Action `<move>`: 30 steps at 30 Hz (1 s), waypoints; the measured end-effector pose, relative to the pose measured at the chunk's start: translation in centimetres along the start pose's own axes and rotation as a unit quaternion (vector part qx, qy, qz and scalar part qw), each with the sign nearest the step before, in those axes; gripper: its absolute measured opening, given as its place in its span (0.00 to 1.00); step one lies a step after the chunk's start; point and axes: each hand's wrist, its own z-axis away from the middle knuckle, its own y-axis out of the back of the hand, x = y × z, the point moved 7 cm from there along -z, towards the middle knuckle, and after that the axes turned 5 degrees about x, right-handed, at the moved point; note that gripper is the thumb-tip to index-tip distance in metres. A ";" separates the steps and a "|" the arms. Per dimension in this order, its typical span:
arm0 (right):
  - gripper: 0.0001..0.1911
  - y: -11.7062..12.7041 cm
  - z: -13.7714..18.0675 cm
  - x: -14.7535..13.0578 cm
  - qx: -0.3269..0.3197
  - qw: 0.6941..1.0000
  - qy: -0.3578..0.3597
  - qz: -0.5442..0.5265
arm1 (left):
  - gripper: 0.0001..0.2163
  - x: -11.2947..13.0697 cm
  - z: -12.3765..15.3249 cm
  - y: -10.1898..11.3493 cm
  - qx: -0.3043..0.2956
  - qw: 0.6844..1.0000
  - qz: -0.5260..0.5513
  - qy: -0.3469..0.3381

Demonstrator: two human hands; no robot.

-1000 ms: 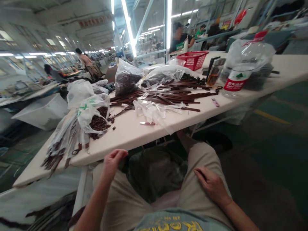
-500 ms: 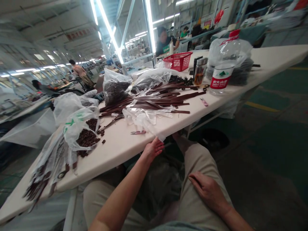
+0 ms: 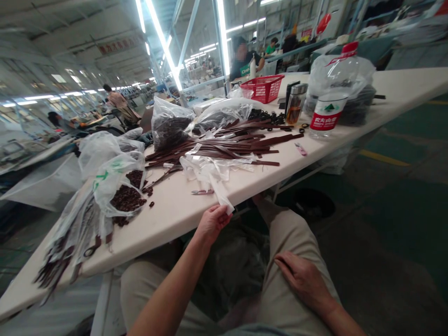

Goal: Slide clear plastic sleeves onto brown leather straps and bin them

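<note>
At the table's front edge, my left hand (image 3: pixel 213 223) is closed, pinching the end of a translucent white plastic strip (image 3: pixel 221 193). The strip runs back to a crumpled heap of similar plastic (image 3: pixel 201 167) on the tabletop. Behind that heap lie many long dark brown straps (image 3: pixel 224 147). A pair of thread snips (image 3: pixel 202 192) rests just beyond my left hand. My right hand (image 3: pixel 303 278) lies on my right thigh holding nothing, its fingers loosely extended and partly hidden.
On the pale table (image 3: pixel 164 210) at left, a plastic bag (image 3: pixel 117 186) spills small brown pieces near wrapped straps (image 3: pixel 65 247). To the right are pink snips (image 3: pixel 300 149), a glass bottle (image 3: pixel 294 105) and a large water jug (image 3: pixel 327 114). A red basket (image 3: pixel 263 88) stands behind.
My left hand has closed on the strip's end and drawn it slightly left and toward me, over the table edge. My right hand has stayed on the thigh.
</note>
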 end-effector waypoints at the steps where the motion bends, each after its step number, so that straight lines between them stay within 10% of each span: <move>1: 0.13 0.0 0.0 0.0 0.001 1.000 0.000 0.002 | 0.19 0.1 0.6 0.2 0.001 1.000 0.003 -0.001; 17: 0.15 1.0 -1.9 1.4 -0.024 0.992 -0.089 -0.080 | 0.21 -2.3 3.3 1.6 -0.025 0.999 0.000 0.043; 30: 0.14 9.6 -21.0 2.5 0.086 0.996 -0.012 0.033 | 0.18 -1.3 1.4 1.3 -0.125 0.991 -0.042 -0.026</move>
